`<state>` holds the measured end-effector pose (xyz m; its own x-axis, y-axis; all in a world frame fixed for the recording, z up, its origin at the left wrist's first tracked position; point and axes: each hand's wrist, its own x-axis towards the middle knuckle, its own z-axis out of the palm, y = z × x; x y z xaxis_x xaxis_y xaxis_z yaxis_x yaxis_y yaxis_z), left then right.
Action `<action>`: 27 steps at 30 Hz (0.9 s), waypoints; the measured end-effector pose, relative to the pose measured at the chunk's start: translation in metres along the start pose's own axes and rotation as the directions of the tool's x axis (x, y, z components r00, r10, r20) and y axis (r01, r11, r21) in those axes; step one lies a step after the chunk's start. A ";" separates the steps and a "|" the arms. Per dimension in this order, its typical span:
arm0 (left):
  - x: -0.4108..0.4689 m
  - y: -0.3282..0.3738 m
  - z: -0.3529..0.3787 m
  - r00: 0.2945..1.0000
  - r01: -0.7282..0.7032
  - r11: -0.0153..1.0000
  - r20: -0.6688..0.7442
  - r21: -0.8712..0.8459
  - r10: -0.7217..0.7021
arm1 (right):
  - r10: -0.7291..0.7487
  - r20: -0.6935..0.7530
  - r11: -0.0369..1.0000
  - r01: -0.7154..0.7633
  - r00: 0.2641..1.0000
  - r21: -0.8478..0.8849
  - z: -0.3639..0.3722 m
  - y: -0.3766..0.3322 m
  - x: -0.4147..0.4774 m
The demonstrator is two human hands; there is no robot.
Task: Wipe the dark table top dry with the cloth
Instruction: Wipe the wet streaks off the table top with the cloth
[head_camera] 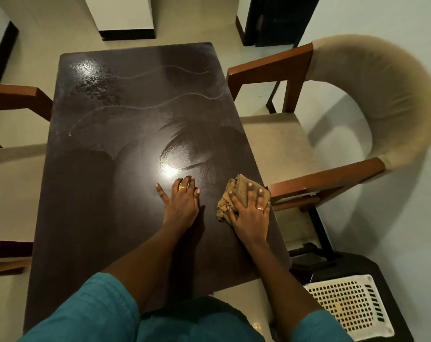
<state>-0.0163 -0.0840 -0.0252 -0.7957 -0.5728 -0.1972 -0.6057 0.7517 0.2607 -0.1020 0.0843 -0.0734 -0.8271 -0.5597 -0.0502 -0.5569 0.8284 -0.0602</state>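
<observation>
Head view puts the cloth [236, 191] in the lower right of the frame, lying on the dark bench [111, 193] close to its right edge, just beside the wooden arm of a chair [357, 95]. It is a tan, crumpled wad: soft, light and limp by the look of it, so it will likely bunch and roll under you rather than slide as one flat pad. Loose folds stick out at its upper end and at its left side near your thumb.

Your right hand [250, 218] lies on top of the cloth, palm down, with the fingers [248, 196] spread wide and fairly straight across it, pressing rather than gripping. That looks like the right place to take it, from above over its middle. Gathering the stray folds under the palm would probably give a broader wiping face.

Your left hand [182, 206] rests flat on the bare bench just left of the cloth, fingers wide and holding nothing. It seems to be bracing you as you lean in. Both forearms reach up from the bottom of the frame, the right one nearer the bench edge.

Droplets [93, 80] glisten in the upper left, and curved streaks mark the centre, so much of the far half appears wet.
</observation>
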 end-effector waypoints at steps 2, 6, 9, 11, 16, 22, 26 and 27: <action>-0.001 0.000 0.002 1.000 -0.011 1.000 0.017 0.014 0.011 | 0.022 0.003 1.000 -0.022 1.000 0.018 0.001 -0.003 0.006; 0.000 -0.006 0.004 1.000 0.008 1.000 0.023 0.022 -0.009 | 0.051 0.060 0.997 -0.054 0.997 0.054 -0.004 -0.010 0.031; 0.000 -0.010 0.003 0.999 0.039 0.999 0.021 0.011 -0.039 | 0.065 0.093 0.996 -0.071 0.994 0.063 -0.010 -0.009 0.060; 0.000 -0.012 0.003 0.998 0.065 0.998 0.022 0.002 -0.065 | 0.076 0.088 0.994 -0.082 0.993 0.065 -0.013 -0.007 0.078; -0.002 -0.028 -0.001 0.982 0.188 0.982 0.003 -0.028 -0.188 | 0.047 0.098 0.997 -0.053 0.994 0.058 -0.012 -0.014 0.125; -0.010 -0.043 -0.001 0.950 0.309 0.948 -0.007 -0.076 -0.311 | 0.042 0.130 0.994 -0.055 0.991 0.093 -0.018 -0.022 0.181; -0.020 -0.048 0.000 0.931 0.362 0.928 -0.007 -0.089 -0.364 | 0.030 0.179 0.992 -0.052 0.983 0.117 -0.024 -0.025 0.212; -0.022 -0.049 0.000 0.928 0.369 0.925 -0.011 -0.095 -0.372 | 0.025 0.191 0.991 -0.050 0.981 0.125 -0.025 -0.025 0.216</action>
<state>0.0310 -0.1074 -0.0339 -0.5134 -0.8149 -0.2691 -0.8536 0.4525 0.2583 -0.2689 -0.0571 -0.0573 -0.8112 -0.5327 -0.2412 -0.5013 0.8459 -0.1820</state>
